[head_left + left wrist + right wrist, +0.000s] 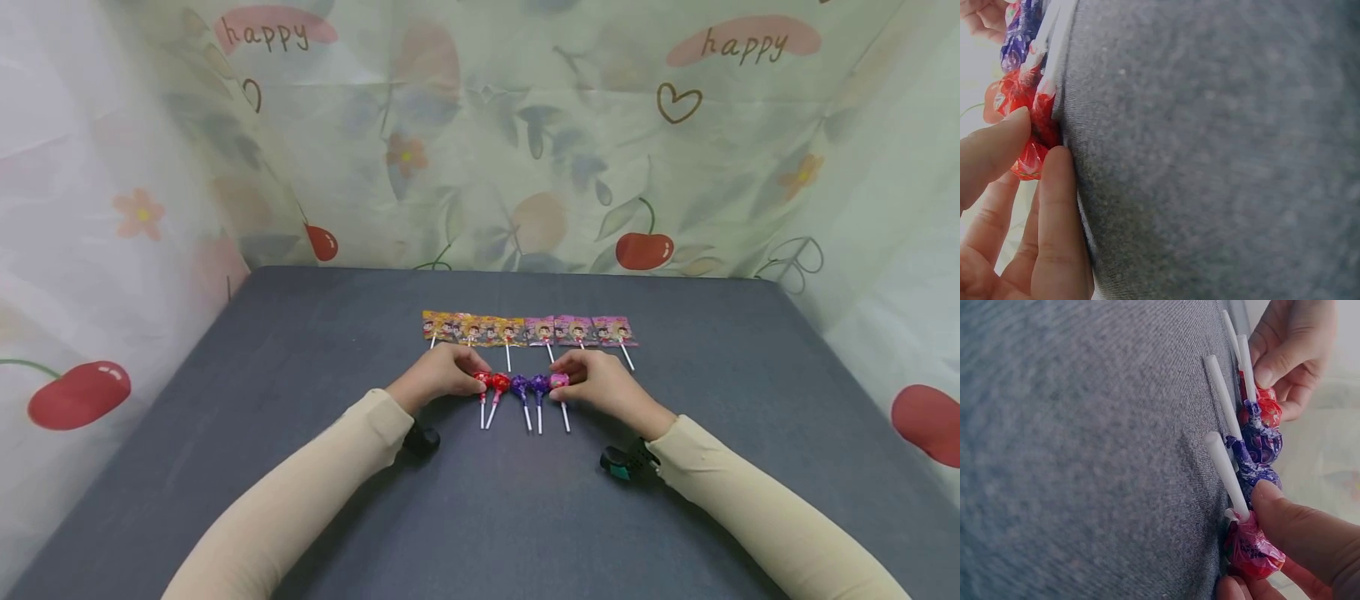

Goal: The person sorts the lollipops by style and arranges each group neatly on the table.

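A row of round wrapped lollipops lies on the dark table, sticks toward me. My left hand (448, 372) pinches the leftmost red lollipop (1030, 161) between thumb and finger. Beside it lies a second red lollipop (500, 382), then two purple lollipops, the left one (520, 385) and the right one (538, 384). At the right end, my right hand (600, 382) holds a pink lollipop (1254, 555) by its wrapped head, thumb on the near side. Part of that head is covered by the fingers in the head view.
Behind the hands runs a row of flat-packed lollipops, yellow packets (472, 329) on the left and pink packets (576, 330) on the right, sticks pointing toward me. A patterned curtain (487, 150) stands behind the dark table (495, 517).
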`<state>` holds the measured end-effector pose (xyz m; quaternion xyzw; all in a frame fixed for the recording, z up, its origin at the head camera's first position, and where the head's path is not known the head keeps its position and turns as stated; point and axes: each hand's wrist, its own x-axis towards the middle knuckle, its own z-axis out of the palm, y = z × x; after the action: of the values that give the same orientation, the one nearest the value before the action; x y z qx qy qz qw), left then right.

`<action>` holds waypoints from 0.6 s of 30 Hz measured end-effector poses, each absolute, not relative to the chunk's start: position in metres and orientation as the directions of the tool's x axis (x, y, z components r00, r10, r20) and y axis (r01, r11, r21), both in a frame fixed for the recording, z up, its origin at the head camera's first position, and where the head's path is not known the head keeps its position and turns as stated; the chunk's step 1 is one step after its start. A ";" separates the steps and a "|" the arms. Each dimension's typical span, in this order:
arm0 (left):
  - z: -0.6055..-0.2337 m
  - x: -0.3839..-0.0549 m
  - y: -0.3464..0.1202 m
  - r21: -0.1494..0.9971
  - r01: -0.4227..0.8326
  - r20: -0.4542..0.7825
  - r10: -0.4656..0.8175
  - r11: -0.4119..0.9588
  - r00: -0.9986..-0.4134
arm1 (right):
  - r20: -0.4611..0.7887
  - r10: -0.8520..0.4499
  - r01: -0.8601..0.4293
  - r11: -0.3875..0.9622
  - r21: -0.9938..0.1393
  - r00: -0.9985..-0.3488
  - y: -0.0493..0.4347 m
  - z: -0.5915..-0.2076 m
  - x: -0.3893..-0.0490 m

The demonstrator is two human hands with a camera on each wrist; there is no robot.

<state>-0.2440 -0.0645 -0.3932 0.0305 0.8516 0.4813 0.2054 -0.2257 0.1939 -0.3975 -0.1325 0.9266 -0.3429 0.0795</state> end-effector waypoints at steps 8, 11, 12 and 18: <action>-0.392 -0.245 -0.064 0.829 -0.143 -0.330 0.267 0.540 -0.905 | -0.080 -0.287 -0.169 0.740 -0.651 -0.954 0.195 -0.396 -0.225; -0.392 -0.244 -0.064 0.826 -0.142 -0.336 0.274 0.546 -0.901 | -0.095 -0.285 -0.155 0.739 -0.656 -0.954 0.195 -0.395 -0.225; -0.391 -0.244 -0.065 0.824 -0.141 -0.337 0.275 0.549 -0.900 | -0.101 -0.282 -0.149 0.739 -0.657 -0.954 0.194 -0.394 -0.225; -0.382 -0.241 -0.070 0.788 -0.080 -0.316 0.289 0.610 -0.904 | -0.079 -0.292 -0.167 0.725 -0.668 -0.953 0.192 -0.379 -0.222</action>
<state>-0.2405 -0.0701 -0.3824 0.0598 0.8722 0.4373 0.2110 -0.2215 0.1915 -0.3787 -0.1243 0.9245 -0.3490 0.0898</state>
